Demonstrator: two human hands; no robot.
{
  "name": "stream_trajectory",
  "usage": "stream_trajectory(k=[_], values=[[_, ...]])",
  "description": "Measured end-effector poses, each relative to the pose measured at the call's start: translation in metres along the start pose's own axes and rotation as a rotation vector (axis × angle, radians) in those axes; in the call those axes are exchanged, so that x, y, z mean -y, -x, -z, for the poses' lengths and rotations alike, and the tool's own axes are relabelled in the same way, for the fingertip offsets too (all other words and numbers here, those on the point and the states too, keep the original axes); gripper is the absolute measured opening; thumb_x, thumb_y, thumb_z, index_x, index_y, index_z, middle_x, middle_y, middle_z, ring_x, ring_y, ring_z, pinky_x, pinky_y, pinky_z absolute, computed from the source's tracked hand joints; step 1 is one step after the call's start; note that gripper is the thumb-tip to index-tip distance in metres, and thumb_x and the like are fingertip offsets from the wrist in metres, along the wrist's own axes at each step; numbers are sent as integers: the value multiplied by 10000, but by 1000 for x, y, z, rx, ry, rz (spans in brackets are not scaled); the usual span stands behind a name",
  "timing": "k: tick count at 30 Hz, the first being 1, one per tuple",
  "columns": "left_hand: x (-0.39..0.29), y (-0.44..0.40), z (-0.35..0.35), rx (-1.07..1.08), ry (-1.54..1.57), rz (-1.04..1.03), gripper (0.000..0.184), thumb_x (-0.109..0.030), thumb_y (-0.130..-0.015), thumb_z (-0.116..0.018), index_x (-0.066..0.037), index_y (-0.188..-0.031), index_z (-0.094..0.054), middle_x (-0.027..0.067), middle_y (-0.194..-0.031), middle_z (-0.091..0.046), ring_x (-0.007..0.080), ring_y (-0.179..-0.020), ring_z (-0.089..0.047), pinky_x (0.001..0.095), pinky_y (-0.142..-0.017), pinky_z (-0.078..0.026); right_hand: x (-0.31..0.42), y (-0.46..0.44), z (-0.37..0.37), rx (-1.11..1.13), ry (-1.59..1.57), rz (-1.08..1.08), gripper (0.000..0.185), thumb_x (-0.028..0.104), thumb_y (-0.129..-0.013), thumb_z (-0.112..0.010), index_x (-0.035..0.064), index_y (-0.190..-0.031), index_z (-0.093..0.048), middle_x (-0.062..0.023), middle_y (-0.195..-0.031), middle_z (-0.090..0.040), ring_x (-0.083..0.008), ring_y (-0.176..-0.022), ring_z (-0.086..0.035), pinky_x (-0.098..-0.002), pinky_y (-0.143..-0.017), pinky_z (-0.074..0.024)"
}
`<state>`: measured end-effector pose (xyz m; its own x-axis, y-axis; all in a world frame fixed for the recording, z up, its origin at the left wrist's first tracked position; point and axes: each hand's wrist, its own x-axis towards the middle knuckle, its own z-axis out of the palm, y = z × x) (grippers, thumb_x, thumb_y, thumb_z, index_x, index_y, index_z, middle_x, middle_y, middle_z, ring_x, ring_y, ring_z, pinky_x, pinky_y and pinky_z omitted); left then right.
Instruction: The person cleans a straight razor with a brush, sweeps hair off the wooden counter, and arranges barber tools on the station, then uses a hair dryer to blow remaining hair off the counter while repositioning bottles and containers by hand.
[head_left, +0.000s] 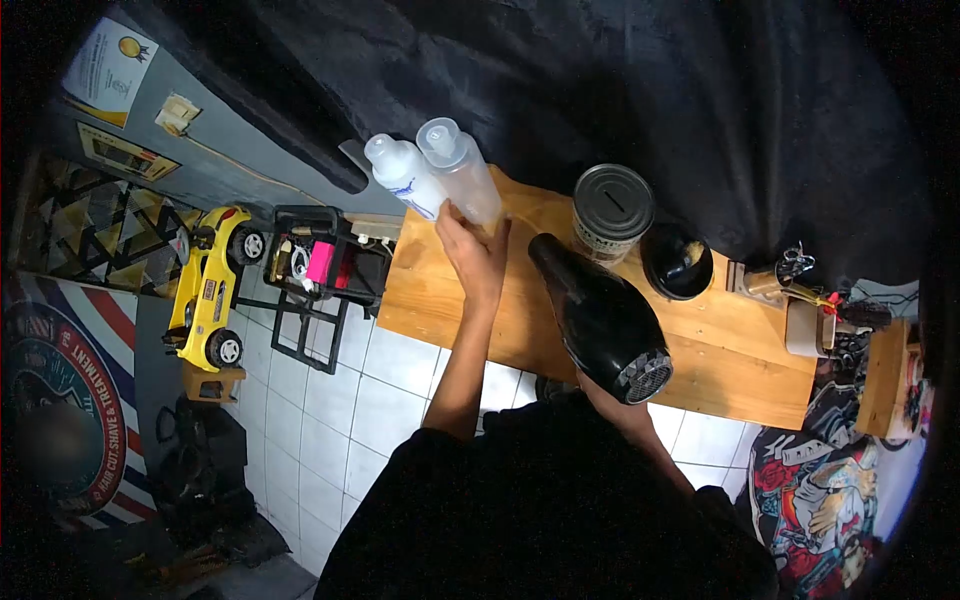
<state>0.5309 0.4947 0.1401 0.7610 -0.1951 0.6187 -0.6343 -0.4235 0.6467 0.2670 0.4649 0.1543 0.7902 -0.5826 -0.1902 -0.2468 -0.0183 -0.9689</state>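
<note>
My left hand [474, 258] reaches to the back left of the wooden table, its fingers and thumb around the lower part of a clear plastic bottle [465, 175]. Right beside it stands a white bottle [408, 175] with blue lettering, close against my fingers. My right hand [612, 402] grips a black hair dryer [600, 308] from below; the dryer covers most of its fingers and the handle. The dryer's round rear grille faces me and its nozzle points away, toward the back left. Behind the dryer is a tin with a black slotted lid [612, 200].
A black bowl [678, 262] holding a brush sits right of the tin. Scissors [795, 262] stand in a wooden holder [762, 285] at the right end of the wooden table [720, 375]. Left are a black metal cart [305, 300] and a yellow toy car [212, 290]. A dark curtain hangs behind.
</note>
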Motion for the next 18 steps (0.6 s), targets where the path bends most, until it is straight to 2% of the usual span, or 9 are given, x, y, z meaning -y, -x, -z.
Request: stream_trajectory(k=[1,5,8,10,11,13,14,16,18], values=[[-4,0,2,-3,22,37,599,-141,-748,-772,90,-1184,-431,236,-1018,-512,397,-963,-500,418,-850,-415,-9,1,1,-5,85,88,368,91,-821,-691,23,-1160,-564,-82,-1113,-586,-172,-995,-583,-300,-847,-490],[9,1,-3,39,-37,42,589,-131,-722,-790,76,-1151,-442,232,-1022,-498,392,-962,-492,418,-843,-410,-21,9,12,95,132,92,395,100,-808,-711,28,-1168,-566,-93,-1125,-588,-184,-1005,-587,-302,-858,-490],[8,4,1,43,-10,64,550,-101,-720,-784,61,-1124,-448,229,-1006,-497,387,-938,-494,421,-830,-405,-31,12,15,146,232,330,396,108,-798,-724,36,-1159,-579,-98,-1115,-597,-202,-1002,-596,-310,-864,-493],[9,8,7,65,-30,-4,510,-116,-762,-745,76,-1138,-458,250,-1051,-505,395,-987,-499,418,-856,-409,-26,16,16,125,-26,142,383,111,-796,-725,41,-1147,-591,-103,-1101,-609,-211,-995,-601,-319,-869,-495],[10,13,12,61,-37,1,510,-116,-762,-745,76,-1138,-458,250,-1051,-505,395,-987,-499,418,-856,-409,-25,16,17,134,-26,141,383,111,-796,-725,41,-1147,-591,-103,-1101,-609,-211,-995,-601,-319,-869,-495],[7,29,25,242,-227,-103,524,-244,-845,-653,57,-1229,-463,279,-1216,-485,418,-1131,-469,462,-955,-377,-23,12,21,41,250,276,402,121,-768,-744,39,-1135,-599,-107,-1098,-618,-226,-1005,-600,-336,-872,-495],[4,38,34,244,-225,-102,524,-244,-845,-653,57,-1229,-463,279,-1216,-485,418,-1131,-469,462,-955,-377,-24,8,27,40,252,273,402,121,-768,-744,39,-1135,-599,-107,-1098,-618,-226,-1005,-600,-336,-872,-495],[-2,51,53,364,-543,-86,604,-387,-894,-539,3,-1341,-427,256,-1386,-396,424,-1271,-381,521,-1047,-287,-30,6,48,169,449,271,578,305,-602,-830,96,-1086,-592,-109,-1063,-608,-283,-994,-587,-395,-826,-477],[7,53,65,362,-577,-29,619,-422,-903,-499,-20,-1365,-412,235,-1417,-371,421,-1296,-354,536,-1061,-257,-43,20,66,172,399,316,621,304,-597,-832,94,-1119,-569,-108,-1076,-605,-275,-1010,-583,-393,-857,-471]])
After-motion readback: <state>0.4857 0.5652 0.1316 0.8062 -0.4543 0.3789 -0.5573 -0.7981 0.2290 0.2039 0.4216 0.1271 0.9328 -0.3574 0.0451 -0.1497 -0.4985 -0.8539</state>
